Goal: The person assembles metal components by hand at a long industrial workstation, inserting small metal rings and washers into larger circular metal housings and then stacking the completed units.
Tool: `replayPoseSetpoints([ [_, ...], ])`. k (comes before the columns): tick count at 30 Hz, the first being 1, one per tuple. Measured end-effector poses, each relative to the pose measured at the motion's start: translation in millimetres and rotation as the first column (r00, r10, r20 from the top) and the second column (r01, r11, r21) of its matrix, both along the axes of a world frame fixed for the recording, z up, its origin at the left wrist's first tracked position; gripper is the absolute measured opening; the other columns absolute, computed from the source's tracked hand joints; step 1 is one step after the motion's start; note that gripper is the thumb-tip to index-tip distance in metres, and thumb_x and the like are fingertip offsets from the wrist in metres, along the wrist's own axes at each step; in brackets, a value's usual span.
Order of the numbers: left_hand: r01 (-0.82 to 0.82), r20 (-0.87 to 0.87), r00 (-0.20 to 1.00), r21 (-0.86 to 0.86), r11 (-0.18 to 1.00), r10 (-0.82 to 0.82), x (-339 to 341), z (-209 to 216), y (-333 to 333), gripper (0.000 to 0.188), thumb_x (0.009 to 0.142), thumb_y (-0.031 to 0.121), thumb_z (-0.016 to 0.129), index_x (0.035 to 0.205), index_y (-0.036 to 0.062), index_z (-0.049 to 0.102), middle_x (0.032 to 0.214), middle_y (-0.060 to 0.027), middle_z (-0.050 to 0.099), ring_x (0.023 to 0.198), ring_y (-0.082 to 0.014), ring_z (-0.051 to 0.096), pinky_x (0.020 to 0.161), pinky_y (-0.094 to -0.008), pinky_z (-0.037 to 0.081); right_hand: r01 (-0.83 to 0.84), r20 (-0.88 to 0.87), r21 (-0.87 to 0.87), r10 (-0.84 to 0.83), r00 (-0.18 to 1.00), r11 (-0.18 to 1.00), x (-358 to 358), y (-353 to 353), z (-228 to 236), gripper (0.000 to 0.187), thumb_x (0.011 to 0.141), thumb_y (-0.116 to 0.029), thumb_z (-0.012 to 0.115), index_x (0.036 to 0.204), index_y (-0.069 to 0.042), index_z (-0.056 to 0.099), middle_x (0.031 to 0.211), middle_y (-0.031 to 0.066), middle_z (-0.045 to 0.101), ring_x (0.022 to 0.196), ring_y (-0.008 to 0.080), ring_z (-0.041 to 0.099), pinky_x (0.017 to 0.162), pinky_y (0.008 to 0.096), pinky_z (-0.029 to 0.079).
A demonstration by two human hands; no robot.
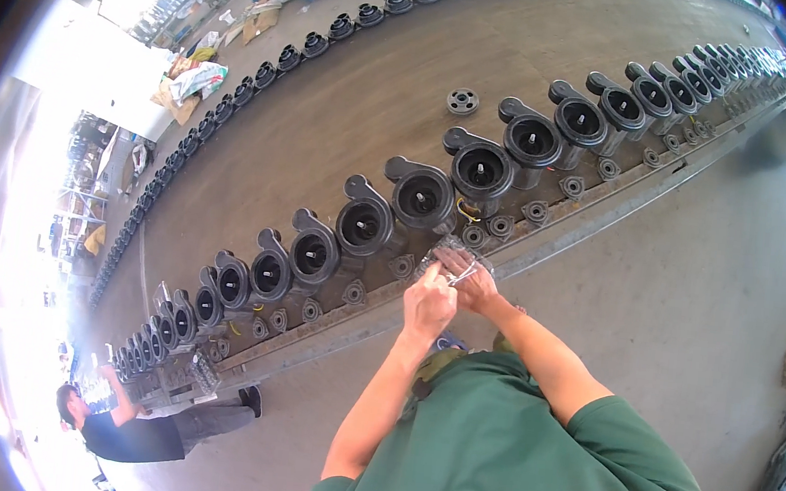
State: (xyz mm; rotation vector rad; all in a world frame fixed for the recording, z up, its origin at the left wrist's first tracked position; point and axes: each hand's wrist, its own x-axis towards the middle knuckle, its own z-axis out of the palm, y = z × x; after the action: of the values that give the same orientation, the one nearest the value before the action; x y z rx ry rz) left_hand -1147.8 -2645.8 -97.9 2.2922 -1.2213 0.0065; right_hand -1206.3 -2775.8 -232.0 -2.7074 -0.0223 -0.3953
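Observation:
My two hands meet in front of the row of black pump housings. In my right hand (pixel 473 282) is a crinkled clear plastic bag (pixel 451 244); greyish small contents show through it, too small to name. My left hand (pixel 430 301) is closed, its fingertips against the bag and the right fingers; what they pinch is hidden. Thin white strands (pixel 465 272) lie across the right fingers. Just beyond, a black pump housing (pixel 422 196) stands open side up with a shaft in its centre. A grey ring-shaped part (pixel 474 235) lies close to the bag.
More pump housings (pixel 312 252) curve away to both sides, with ring parts before them along a metal rail (pixel 554 247). A round black cover (pixel 463 101) lies on the floor beyond. At lower left, a person (pixel 134 424) in dark clothes works at the same row. Another row (pixel 288 56) runs behind.

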Motion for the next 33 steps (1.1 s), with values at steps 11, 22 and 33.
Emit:
replayPoseSetpoints([
  [11, -0.168, 0.042, 0.985, -0.038, 0.985, 0.169, 51, 21, 31, 0.018, 0.087, 0.006, 0.061, 0.090, -0.0089, 0.070, 0.113, -0.0250, 0.072, 0.078, -0.0408, 0.072, 0.071, -0.0449, 0.060, -0.043, -0.013, 0.007, 0.043, 0.999, 0.999, -2, 5, 19, 0.058, 0.093, -0.031, 0.065, 0.146, -0.012, 0.054, 0.160, 0.0126, 0.043, 0.147, 0.0311, 0.042, 0.124, 0.0461, 0.031],
  [22, 0.103, 0.070, 0.991, 0.168, 0.980, -0.116, 30, 6, -1, 0.018, 0.085, 0.018, 0.064, 0.078, 0.0025, 0.069, 0.089, -0.0156, 0.069, 0.077, -0.0346, 0.071, 0.067, -0.0456, 0.059, -0.051, -0.123, -0.113, 0.037, 0.992, 0.992, 5, 6, 16, 0.066, 0.087, -0.038, 0.067, 0.146, -0.011, 0.056, 0.160, 0.0093, 0.044, 0.153, 0.0277, 0.033, 0.127, 0.0471, 0.022],
  [33, -0.109, 0.146, 0.986, 0.156, 0.982, 0.086, 59, 6, 29, 0.020, 0.087, 0.016, 0.064, 0.076, 0.0002, 0.065, 0.083, -0.0201, 0.065, 0.068, -0.0369, 0.069, 0.063, -0.0455, 0.058, -0.038, -0.100, -0.003, 0.038, 0.994, 0.999, 14, 14, 31, 0.064, 0.085, -0.045, 0.072, 0.140, -0.014, 0.061, 0.161, 0.0109, 0.044, 0.150, 0.0306, 0.038, 0.126, 0.0493, 0.025],
])
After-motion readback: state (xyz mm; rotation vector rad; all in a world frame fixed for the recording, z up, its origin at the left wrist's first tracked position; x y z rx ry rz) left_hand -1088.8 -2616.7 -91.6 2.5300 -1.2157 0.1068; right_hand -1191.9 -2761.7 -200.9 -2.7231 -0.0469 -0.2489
